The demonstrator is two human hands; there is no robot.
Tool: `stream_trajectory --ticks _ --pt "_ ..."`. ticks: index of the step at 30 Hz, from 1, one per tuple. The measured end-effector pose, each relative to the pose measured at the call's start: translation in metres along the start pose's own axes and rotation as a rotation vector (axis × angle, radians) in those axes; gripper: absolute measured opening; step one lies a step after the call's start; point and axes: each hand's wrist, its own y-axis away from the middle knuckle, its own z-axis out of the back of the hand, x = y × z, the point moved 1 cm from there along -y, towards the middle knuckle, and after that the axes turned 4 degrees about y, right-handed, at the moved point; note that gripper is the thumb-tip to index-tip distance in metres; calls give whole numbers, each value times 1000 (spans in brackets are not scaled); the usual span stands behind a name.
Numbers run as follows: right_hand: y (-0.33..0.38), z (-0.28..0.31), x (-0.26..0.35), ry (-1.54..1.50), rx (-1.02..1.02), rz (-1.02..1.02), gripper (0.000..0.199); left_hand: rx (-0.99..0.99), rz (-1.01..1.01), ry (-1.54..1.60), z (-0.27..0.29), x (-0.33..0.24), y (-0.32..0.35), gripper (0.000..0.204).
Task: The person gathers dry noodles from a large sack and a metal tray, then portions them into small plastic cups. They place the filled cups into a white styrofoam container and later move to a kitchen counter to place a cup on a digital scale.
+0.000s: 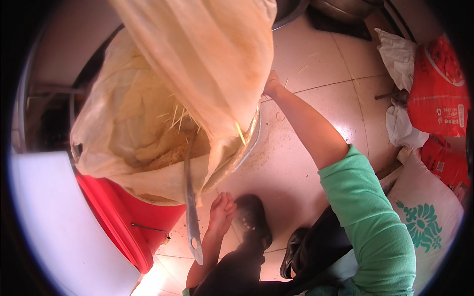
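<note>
A yellowish cloth, raised as a large flap, covers the upper part of a round, lined container. My right hand is closed at the flap's right edge, its fingers mostly hidden behind the cloth. Inside the lining lies a pale yellow, powdery heap with several thin straw-like sticks. A metal utensil with a flat handle leans out over the near rim; its other end is hidden. Beside that handle, below the rim, my left hand has curled fingers; whatever they may hold is hidden.
A red bucket with a wire handle stands under the container's left side, by a white surface. Red packages and a white sack with a green flower print lie at right. Dark metal cookware stands at the back.
</note>
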Motion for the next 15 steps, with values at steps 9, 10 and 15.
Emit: stream_trajectory --ticks 9,10,15 --pt "-41 21 -22 -110 99 -7 17 -38 -5 44 4 0 3 23" --pt "-47 18 -23 -45 122 -6 18 -34 1 55 5 0 3 23" --pt "-49 -13 -1 242 -221 31 25 -21 6 48 10 -2 6 21"
